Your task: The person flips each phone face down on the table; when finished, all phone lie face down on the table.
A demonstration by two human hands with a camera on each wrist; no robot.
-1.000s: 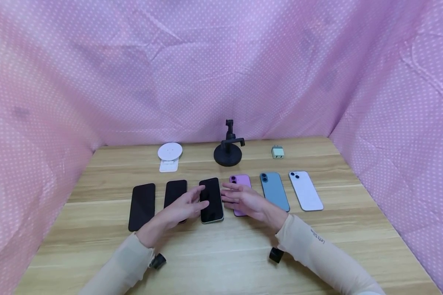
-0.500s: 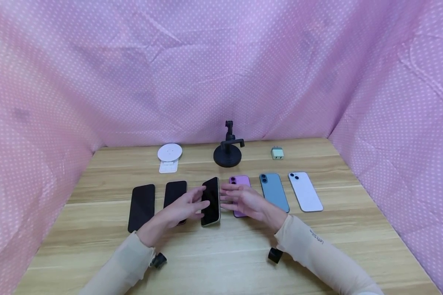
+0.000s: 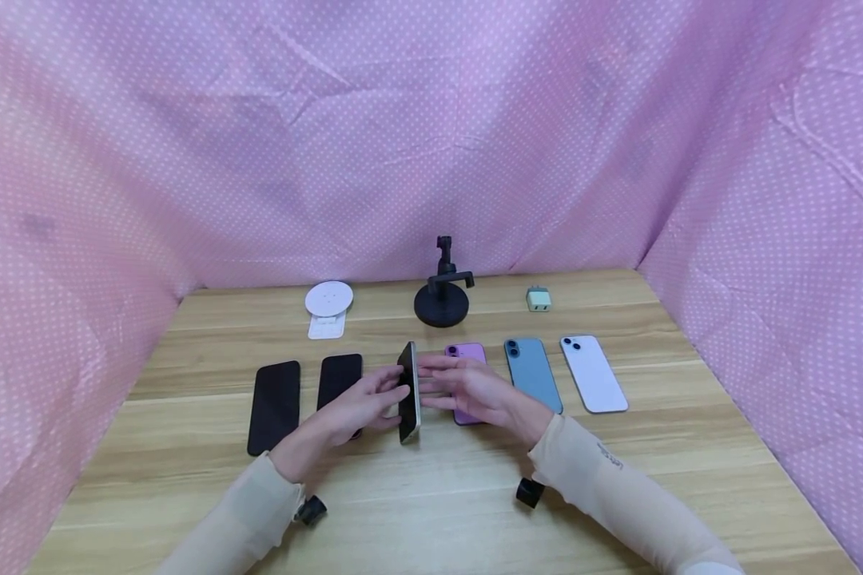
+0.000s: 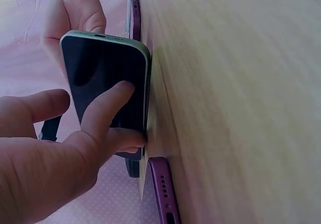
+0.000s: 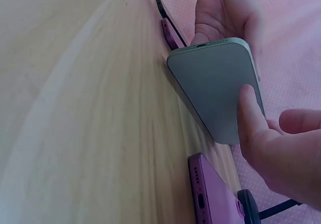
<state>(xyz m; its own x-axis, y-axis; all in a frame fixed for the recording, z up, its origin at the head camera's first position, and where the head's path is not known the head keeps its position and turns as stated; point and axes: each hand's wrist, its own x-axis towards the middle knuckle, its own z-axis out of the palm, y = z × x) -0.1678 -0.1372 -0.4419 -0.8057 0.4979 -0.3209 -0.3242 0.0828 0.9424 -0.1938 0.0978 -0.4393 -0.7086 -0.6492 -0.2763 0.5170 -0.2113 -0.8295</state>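
Note:
A dark-screened smartphone [image 3: 408, 399] stands on its long edge between my two hands, bottom end toward me. Its screen faces my left hand [image 3: 363, 406], whose fingertips touch the glass in the left wrist view. The pale grey-green back [image 5: 210, 83] faces my right hand [image 3: 478, 393], and extended fingers [image 5: 249, 108] lie against it in the right wrist view. Left of it, a second black-screened phone [image 3: 341, 375] is partly hidden behind my left hand. A purple phone [image 3: 472, 351] lies back up beneath my right hand, partly covered.
A black-screened phone [image 3: 274, 407] lies far left; a blue phone [image 3: 534, 375] and a white phone [image 3: 594, 375] lie back up at right. Behind the row are a white round stand [image 3: 328, 299], a black phone stand [image 3: 441, 303] and a green charger plug [image 3: 538, 299]. Pink cloth surrounds the table.
The middle phone has turned from lying flat, screen up, onto its long edge, its right side lifting. My right hand has shifted slightly left with it; the left hand has barely moved.

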